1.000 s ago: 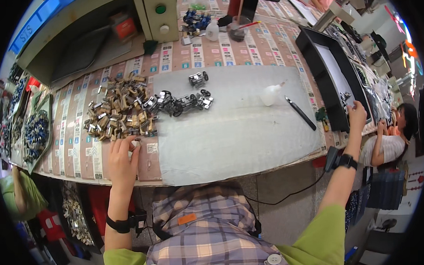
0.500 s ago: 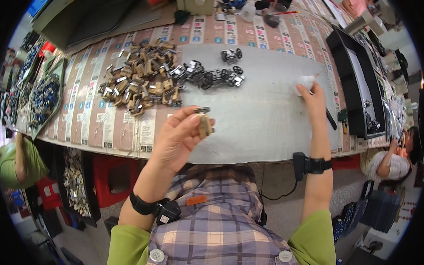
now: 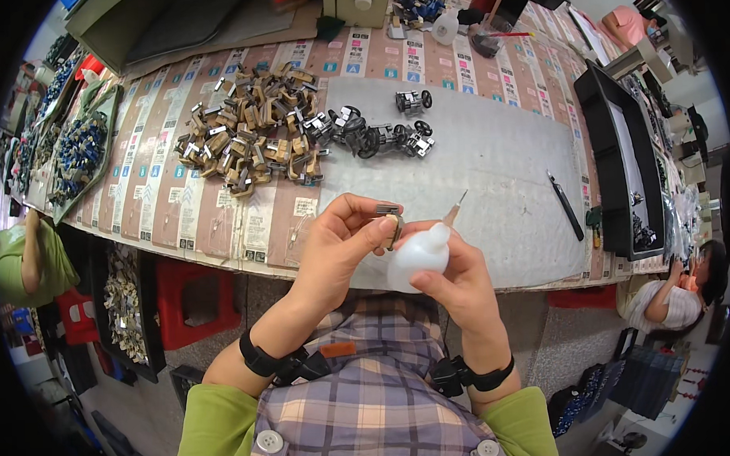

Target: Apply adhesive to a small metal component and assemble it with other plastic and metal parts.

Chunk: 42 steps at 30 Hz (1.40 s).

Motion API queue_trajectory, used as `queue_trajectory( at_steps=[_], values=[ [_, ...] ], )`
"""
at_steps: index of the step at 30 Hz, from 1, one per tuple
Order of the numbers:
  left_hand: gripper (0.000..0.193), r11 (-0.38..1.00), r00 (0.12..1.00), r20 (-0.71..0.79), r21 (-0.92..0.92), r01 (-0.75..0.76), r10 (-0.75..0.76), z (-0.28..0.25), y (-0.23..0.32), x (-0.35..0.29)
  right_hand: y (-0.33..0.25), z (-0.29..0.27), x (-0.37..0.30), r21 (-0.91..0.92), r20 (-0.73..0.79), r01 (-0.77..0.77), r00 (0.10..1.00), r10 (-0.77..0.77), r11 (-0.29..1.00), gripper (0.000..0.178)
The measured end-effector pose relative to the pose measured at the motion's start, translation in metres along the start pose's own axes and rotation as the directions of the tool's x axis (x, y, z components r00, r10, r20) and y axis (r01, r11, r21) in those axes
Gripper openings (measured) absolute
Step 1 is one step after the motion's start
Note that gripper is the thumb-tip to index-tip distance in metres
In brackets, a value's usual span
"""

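Note:
Between thumb and fingers, my left hand [image 3: 343, 241] pinches a small tan block with a dark metal piece [image 3: 391, 217] on its top. My right hand [image 3: 463, 277] is wrapped round a translucent white squeeze bottle [image 3: 418, 261], whose thin needle tip points up and away to the right. The bottle is close beside the block; whether they touch I cannot tell. Beyond my left hand lies a heap of similar tan-and-metal pieces [image 3: 253, 135]. Several black-and-silver small wheeled parts [image 3: 370, 135] sit on the grey mat [image 3: 491, 159], one of them apart from the rest.
A black-handled craft knife [image 3: 566, 205] lies at the mat's right, beside a long black tray [image 3: 620, 163]. Far back stand another squeeze bottle [image 3: 445, 28] and a jar [image 3: 487, 40]. A tray of blue parts [image 3: 81, 157] is at the left. Other people sit on both sides.
My right hand has brought the squeeze bottle from the mat's right side to in front of me, next to my left hand. The knife now shows fully. My left hand has shifted slightly right.

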State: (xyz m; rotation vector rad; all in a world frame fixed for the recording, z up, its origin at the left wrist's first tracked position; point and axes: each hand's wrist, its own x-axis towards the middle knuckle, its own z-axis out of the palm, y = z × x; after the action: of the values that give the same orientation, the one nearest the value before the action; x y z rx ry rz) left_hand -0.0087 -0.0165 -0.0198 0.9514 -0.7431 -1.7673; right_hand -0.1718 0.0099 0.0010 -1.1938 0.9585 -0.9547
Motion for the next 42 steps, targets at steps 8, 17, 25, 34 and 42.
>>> queue_trajectory(
  at_steps=[8, 17, 25, 34, 42],
  values=[
    [0.041, 0.994, 0.993, 0.087, -0.063, 0.089, -0.083, -0.01, -0.001, -0.013, 0.004, 0.002, 0.001, 0.453, 0.063, -0.086, 0.996, 0.064, 0.888, 0.032],
    [0.057, 0.863, 0.872, 0.393, 0.283, -0.418, 0.294, -0.019, -0.003, -0.017, 0.009, -0.001, -0.009, 0.486, 0.03, -0.033, 0.999, 0.021, 0.873, 0.037],
    [0.061, 0.952, 0.927, 0.275, 0.098, -0.29, 0.255, -0.028, -0.003, -0.018, -0.007, -0.02, -0.031, -0.169, -0.399, 0.241, 0.87, -0.29, 0.956, 0.052],
    [0.058, 0.972, 0.937, 0.273, 0.032, -0.233, 0.216, -0.024, -0.003, -0.02, -0.023, 0.006, -0.027, -0.374, -0.606, 0.299, 0.639, -0.475, 0.878, 0.063],
    [0.054, 0.962, 0.921, 0.308, 0.054, -0.268, 0.239, -0.024, -0.006, -0.019, -0.02, 0.008, -0.026, -0.339, -0.497, 0.441, 0.666, -0.556, 0.831, 0.045]
  ],
)
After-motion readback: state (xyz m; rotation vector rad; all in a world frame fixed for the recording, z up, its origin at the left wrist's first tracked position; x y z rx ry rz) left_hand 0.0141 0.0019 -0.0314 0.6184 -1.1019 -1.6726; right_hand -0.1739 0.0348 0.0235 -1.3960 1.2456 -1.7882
